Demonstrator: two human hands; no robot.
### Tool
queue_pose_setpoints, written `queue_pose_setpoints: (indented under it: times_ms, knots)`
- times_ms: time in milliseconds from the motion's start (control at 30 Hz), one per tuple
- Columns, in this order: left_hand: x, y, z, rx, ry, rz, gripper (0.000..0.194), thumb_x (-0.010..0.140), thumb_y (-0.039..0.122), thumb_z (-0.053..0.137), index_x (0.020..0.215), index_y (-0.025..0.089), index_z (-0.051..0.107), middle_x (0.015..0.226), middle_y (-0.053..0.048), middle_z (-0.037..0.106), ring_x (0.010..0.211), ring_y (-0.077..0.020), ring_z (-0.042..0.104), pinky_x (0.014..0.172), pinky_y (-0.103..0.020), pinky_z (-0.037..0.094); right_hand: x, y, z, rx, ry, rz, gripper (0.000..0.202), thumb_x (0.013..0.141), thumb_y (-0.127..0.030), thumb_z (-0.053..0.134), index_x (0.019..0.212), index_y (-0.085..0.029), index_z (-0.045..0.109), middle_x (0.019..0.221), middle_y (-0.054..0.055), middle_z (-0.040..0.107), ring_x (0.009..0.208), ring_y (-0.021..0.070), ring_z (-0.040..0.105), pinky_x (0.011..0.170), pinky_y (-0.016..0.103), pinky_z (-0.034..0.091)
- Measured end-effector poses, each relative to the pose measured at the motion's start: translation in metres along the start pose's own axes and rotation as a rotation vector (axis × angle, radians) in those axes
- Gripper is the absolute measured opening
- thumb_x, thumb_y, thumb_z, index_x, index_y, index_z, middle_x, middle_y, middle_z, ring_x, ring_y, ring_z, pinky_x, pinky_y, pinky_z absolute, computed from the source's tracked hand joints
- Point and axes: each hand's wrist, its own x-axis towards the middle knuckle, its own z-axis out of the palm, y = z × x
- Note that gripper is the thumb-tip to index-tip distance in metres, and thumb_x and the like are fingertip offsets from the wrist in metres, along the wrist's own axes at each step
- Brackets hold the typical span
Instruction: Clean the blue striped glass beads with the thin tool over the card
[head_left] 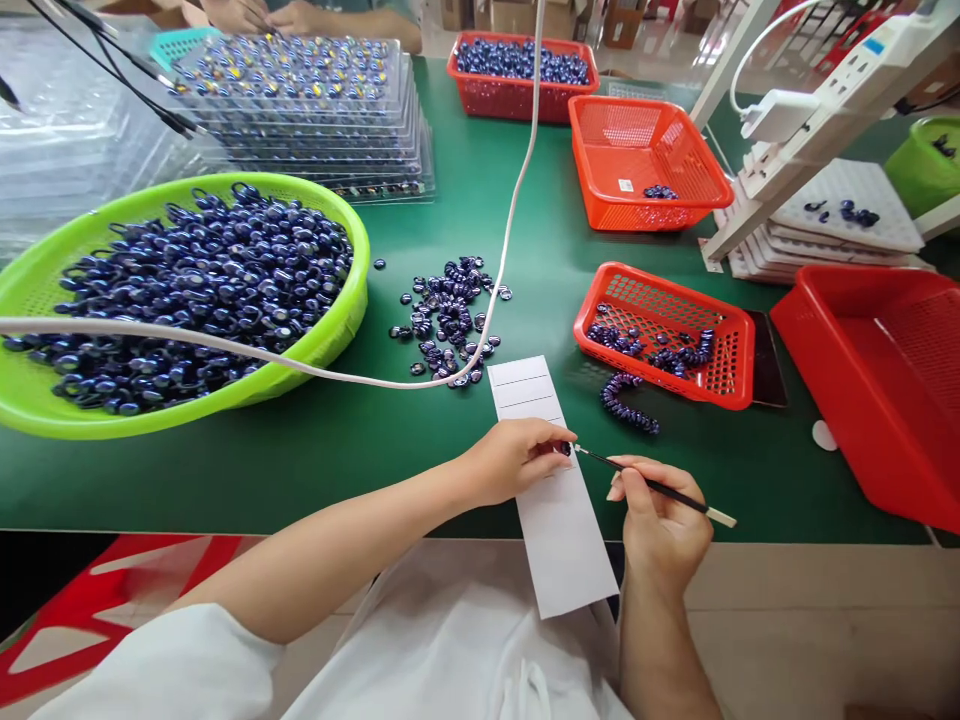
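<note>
Between the thumb and fingers of my left hand [517, 462] is a small dark shiny piece [566, 449], mostly hidden by the fingertips. My right hand [664, 510] grips a thin black brush [664, 488] like a pen, its pale tip touching or very close to that piece. Beneath my left hand lies a long white paper strip [566, 540] with ruled lines, overhanging the table's front edge. Loose dark blue pieces [450, 310] are scattered beyond the strip. A curved row of similar pieces [626, 405] rests to the right, by a small red basket [667, 345] holding more.
A green basket [352, 270] heaped with dark ringed pieces stands left, before stacked clear trays [322, 120]. A white cable [517, 190] loops across the table. Red baskets [637, 215] and a red bin [862, 400] line the right. Another person's hands [262, 18] are at the far side.
</note>
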Motion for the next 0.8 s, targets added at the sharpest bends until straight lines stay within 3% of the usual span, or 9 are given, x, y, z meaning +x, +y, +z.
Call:
queue_pose_setpoints:
  times_ms: [333,800]
  knots:
    - [-0.0004,-0.0012,0.0003,-0.010,-0.009,-0.021,0.030,0.090,0.025,0.065,0.117,0.014,0.070,0.088,-0.004,0.072,0.071,-0.0125,0.063,0.067,-0.022,0.051,-0.0051,0.0009,-0.0023,-0.102,-0.096,-0.067,0.008,0.085,-0.015,0.071,0.090,-0.020,0.068,0.095,0.005,0.075,0.056,0.0113,0.066,0.054,0.029,0.058]
    - [-0.0002,-0.0015,-0.0020,0.111,-0.027,0.056,0.029,0.093,0.024,0.061,0.120,0.015,0.068,0.090,-0.006,0.073,0.074,-0.0136,0.064,0.070,-0.023,0.051,-0.0051,-0.0019,0.0002,-0.154,-0.117,-0.049,0.006,0.085,-0.017,0.070,0.090,-0.020,0.068,0.094,0.005,0.075,0.059,0.0126,0.066,0.053,0.029,0.058]
